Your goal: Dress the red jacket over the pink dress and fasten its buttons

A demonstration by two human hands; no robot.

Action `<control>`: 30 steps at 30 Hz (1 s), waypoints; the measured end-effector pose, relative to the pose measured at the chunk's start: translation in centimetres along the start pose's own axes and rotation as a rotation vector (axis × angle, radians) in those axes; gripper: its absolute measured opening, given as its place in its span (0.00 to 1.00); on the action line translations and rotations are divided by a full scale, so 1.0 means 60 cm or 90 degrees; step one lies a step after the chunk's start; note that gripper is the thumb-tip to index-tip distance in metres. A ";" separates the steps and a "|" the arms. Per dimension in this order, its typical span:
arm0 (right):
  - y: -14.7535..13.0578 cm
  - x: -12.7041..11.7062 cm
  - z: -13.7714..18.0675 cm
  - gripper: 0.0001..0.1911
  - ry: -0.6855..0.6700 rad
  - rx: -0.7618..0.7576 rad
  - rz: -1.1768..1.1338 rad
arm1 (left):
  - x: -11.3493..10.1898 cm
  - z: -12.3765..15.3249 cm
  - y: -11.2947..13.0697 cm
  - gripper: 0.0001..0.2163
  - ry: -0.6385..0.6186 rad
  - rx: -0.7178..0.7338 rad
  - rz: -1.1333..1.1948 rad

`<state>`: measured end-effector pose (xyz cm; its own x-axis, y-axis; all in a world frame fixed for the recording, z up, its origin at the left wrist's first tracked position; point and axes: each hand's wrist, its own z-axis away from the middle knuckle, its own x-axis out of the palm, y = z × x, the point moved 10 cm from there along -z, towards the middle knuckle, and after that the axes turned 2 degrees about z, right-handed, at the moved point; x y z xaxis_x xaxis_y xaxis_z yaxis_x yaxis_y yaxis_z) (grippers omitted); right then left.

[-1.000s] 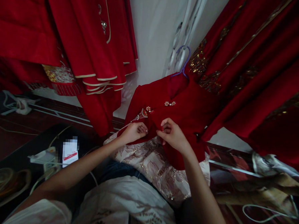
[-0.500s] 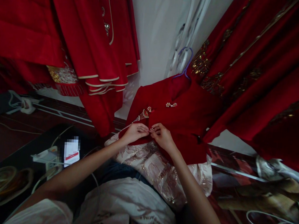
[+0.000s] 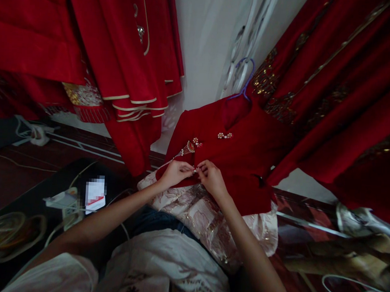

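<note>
Pale floral brocade cloth [image 3: 207, 220], over the person's lap, seemingly as support; left hand [image 3: 175, 173] and right hand [image 3: 212, 179], fingers pinching a small pearly fastening [image 3: 195, 170] from either side, presumably steadying it, on a red cloth top [image 3: 242, 166]; thin purple hanger [image 3: 245, 90] at its neck; red hanging garments [image 3: 115, 50], cream-edged; plain white wall [image 3: 203, 46].

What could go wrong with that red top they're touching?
The tiny beaded fastening between the left hand and the right hand might slip from their pinch. The beaded tassel ornament, just beyond the left hand, could snag on a finger. And the purple hanger at the collar might shift if the red top gets tugged.
</note>
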<state>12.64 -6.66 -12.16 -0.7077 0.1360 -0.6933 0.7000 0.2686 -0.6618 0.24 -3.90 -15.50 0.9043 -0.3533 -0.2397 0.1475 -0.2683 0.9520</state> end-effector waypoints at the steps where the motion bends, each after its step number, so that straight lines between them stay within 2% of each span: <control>1: 0.001 -0.001 0.000 0.06 -0.008 0.003 -0.001 | 0.002 0.001 0.004 0.08 -0.017 0.007 -0.032; 4: 0.002 -0.015 0.001 0.08 -0.078 0.022 -0.049 | -0.004 0.001 0.034 0.13 -0.039 0.034 -0.150; 6: 0.000 -0.052 0.005 0.12 -0.092 0.043 -0.103 | -0.030 0.001 0.074 0.17 0.016 0.085 -0.226; 9: -0.013 -0.152 0.015 0.17 0.009 0.044 -0.144 | -0.085 0.004 0.138 0.13 0.157 0.163 -0.280; 11: -0.026 -0.209 0.026 0.18 0.078 0.022 -0.162 | -0.111 0.007 0.163 0.11 0.220 0.184 -0.284; 13: -0.041 -0.249 0.038 0.18 0.137 -0.023 -0.174 | -0.116 0.008 0.171 0.10 0.228 0.190 -0.291; 15: -0.053 -0.269 0.047 0.18 0.181 -0.066 -0.183 | -0.092 0.005 0.162 0.09 0.156 0.188 -0.318; 17: -0.060 -0.269 0.050 0.17 0.197 -0.088 -0.175 | -0.043 0.006 0.135 0.08 0.010 0.178 -0.372; 19: -0.064 -0.254 0.046 0.15 0.170 -0.092 -0.147 | 0.007 0.016 0.098 0.12 -0.140 0.158 -0.420; 21: -0.065 -0.229 0.038 0.14 0.114 -0.089 -0.117 | 0.032 0.025 0.069 0.18 -0.202 0.134 -0.439; 23: -0.060 -0.202 0.030 0.14 0.049 -0.079 -0.091 | 0.035 0.025 0.058 0.18 -0.189 0.118 -0.430; 28: -0.031 -0.122 0.021 0.11 -0.138 -0.035 -0.022 | 0.028 0.016 0.066 0.09 -0.129 0.124 -0.364; 30: -0.032 -0.109 0.020 0.10 -0.156 -0.047 -0.030 | 0.025 0.013 0.067 0.08 -0.104 0.119 -0.337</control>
<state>16.06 -9.19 -6.71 -0.6890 -0.1112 -0.7162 0.6509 0.3397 -0.6789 1.90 -6.19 -12.19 0.6514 -0.2571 -0.7139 0.4756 -0.5947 0.6482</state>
